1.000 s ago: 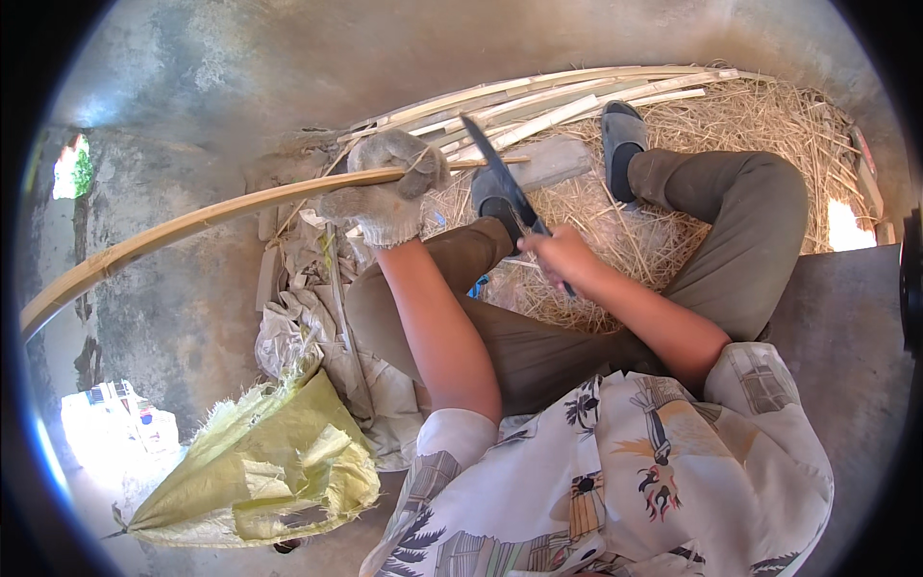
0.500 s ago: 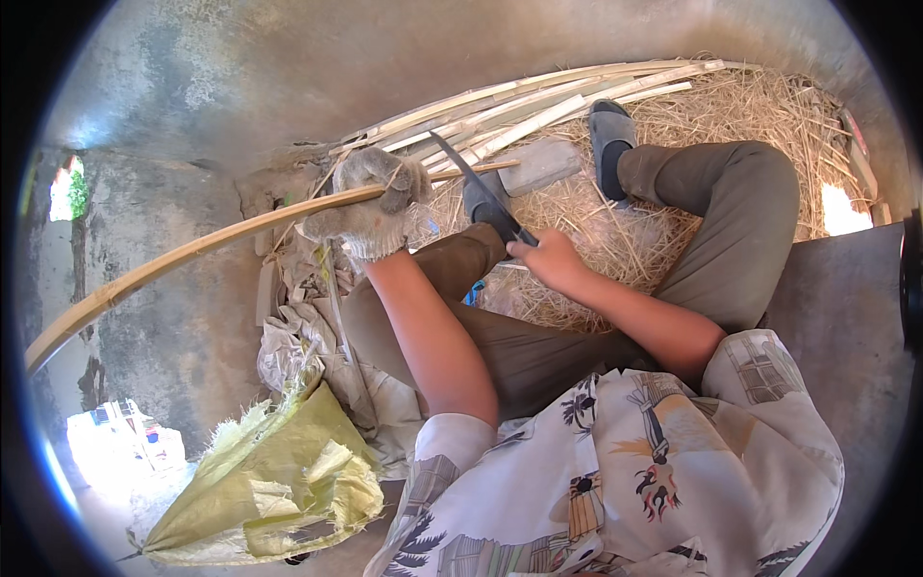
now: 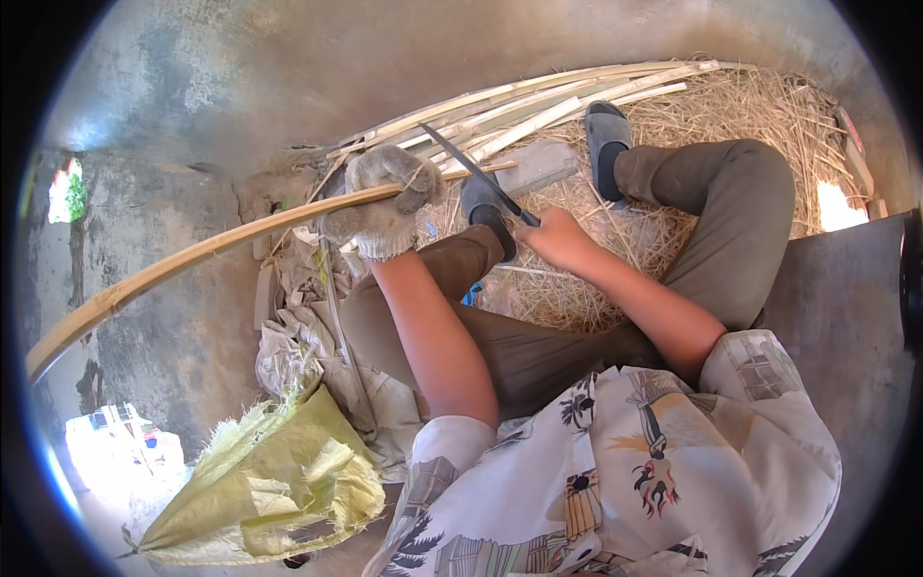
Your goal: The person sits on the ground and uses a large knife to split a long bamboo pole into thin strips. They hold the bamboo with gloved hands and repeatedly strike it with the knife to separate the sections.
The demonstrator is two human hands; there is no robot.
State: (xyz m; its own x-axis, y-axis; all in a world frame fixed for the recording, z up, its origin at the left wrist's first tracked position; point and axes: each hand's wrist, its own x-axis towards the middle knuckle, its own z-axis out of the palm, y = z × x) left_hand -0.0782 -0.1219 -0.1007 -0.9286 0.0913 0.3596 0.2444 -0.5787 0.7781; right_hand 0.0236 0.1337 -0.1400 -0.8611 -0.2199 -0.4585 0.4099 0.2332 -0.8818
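**Blade on the bamboo strip**

Here is the long bamboo strip (image 3: pixel 192 258), pale and bowed, running from the lower left edge of the view up to the middle, where its near end lies just past the gloved fist. The left hand (image 3: pixel 385 197), in a grey knitted work glove, is wrapped tight around that strip close to its end, fingers curled over the top. Right beside it, the right hand (image 3: pixel 556 240), bare, is clenched on the handle of a dark, narrow-bladed knife (image 3: pixel 471 171); the blade slants up and to the left and crosses the strip's end just beyond the glove. Whether the edge bites into the bamboo is too small to tell.

Behind the blade sits a grey block (image 3: pixel 538 165), with a bundle of split bamboo slats (image 3: pixel 538 101) fanned along the concrete wall. The person sits with knees bent, olive trousers, dark slip-on shoes (image 3: pixel 608 135) planted in a bed of dry straw (image 3: pixel 760 115). Down at lower left lies a crumpled yellow-green woven sack (image 3: pixel 274 481) beside rumpled grey cloth (image 3: pixel 288 346).
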